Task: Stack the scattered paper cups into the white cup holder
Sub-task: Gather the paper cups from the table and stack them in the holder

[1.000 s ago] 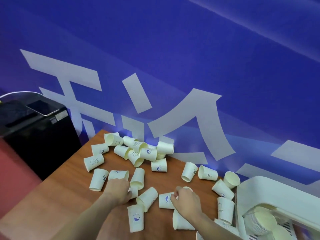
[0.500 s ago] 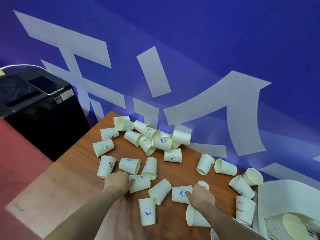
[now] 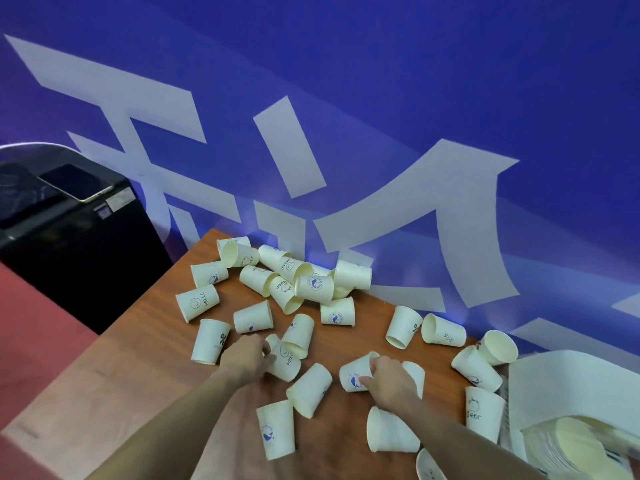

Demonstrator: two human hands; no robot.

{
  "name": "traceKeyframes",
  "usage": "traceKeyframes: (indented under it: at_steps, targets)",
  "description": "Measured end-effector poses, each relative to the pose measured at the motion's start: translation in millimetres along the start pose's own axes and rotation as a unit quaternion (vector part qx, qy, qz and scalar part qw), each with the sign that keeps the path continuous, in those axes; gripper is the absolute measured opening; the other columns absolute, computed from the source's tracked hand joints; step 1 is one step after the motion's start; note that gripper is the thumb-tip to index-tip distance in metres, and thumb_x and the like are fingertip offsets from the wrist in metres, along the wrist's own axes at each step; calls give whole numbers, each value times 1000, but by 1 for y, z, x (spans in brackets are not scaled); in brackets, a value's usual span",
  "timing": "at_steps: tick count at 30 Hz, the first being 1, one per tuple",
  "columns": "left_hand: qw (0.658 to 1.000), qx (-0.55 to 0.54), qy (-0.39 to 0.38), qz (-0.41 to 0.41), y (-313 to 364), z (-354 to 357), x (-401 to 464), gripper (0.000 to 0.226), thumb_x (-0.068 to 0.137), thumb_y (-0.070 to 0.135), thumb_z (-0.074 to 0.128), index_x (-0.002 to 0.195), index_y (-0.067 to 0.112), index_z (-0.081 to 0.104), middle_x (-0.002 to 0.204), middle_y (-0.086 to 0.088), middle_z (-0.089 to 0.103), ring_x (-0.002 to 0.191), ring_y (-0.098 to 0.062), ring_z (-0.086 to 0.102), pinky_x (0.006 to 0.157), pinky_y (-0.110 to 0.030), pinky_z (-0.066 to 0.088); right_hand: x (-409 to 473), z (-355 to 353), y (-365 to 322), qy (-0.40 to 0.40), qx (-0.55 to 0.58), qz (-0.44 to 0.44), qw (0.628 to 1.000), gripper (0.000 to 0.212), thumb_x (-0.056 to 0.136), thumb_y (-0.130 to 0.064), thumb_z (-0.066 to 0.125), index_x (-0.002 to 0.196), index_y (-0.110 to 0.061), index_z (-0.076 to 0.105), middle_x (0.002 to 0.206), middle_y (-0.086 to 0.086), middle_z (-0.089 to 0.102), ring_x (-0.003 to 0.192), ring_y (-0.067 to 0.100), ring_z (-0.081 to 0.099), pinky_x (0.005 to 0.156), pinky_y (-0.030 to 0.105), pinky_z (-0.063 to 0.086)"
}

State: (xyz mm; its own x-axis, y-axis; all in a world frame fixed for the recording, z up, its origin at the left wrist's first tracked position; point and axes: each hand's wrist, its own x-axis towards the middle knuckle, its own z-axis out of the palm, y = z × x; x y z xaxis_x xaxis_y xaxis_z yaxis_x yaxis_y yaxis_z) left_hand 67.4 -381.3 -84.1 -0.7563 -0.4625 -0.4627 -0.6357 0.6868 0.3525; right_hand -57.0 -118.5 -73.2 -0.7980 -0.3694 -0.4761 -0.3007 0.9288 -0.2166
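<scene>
Grip: one cup (image 3: 353, 375) is held by the right hand (image 3: 388, 379), another cup (image 3: 285, 362) by the left hand (image 3: 246, 356). Paper is light & crushable; walls are best held gently nr rim.

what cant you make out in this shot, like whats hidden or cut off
All in the head view:
- White cup holder: cut off by the right and bottom edges; its stack of cups is blurred, so no count.
- Left hand: its fingertips hide behind the HELLO cup that it grips.
- Right hand: covers part of the whale-print cup.
- Bottom-edge cup: mostly cut off.
</scene>
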Motion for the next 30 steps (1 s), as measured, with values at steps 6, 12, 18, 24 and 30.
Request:
traceKeyframes:
  at_steps: [6, 12, 18, 24, 30]
  targets:
    - [987, 109, 65, 93, 43, -11, -16, 25, 94, 43, 51, 105, 28, 68, 109, 3, 66, 100, -17, 61, 76, -29, 47, -25, -33, 22, 74, 12, 6, 997, 16, 89, -43, 64, 91, -27, 63, 96, -4, 68, 82, 11, 62, 64, 24, 48]
    - [961, 185, 92, 186, 95, -6, -43, 26, 95, 39, 48, 104, 26, 68, 105, 2, 69, 94, -20, 63, 74, -32, 48, -61, -52, 62, 126, 26, 22, 991, 25, 88, -46, 64, 101, -25, 68, 101, -4, 70, 89, 15, 65, 68, 27, 50]
    - [933, 224, 89, 267, 169, 16, -77, 28, 97, 38, 45, 111, 26, 67, 113, -1, 68, 100, -21, 62, 77, -31, 47, -108, -67, 111, 164, 56, 27, 985, 18, 89, -45, 63, 85, -27, 62, 80, -8, 64, 78, 11, 63, 53, 18, 36]
    - [900, 264, 92, 335, 250, 35, -115, 31, 99, 37, 46, 119, 26, 66, 118, -5, 66, 102, -24, 63, 82, -32, 48, -149, -86, 170, 188, 56, 29, 980, 30, 88, -44, 60, 68, -24, 49, 73, -3, 56, 77, 22, 59, 58, 28, 36]
    - [873, 251, 91, 409, 317, 66, -149, 31, 100, 37, 45, 114, 24, 68, 114, -1, 69, 102, -20, 64, 87, -33, 51, -181, -90, 237, 191, 99, 28, 976, 33, 86, -37, 59, 62, -22, 43, 64, -3, 50, 69, 21, 51, 57, 30, 35]
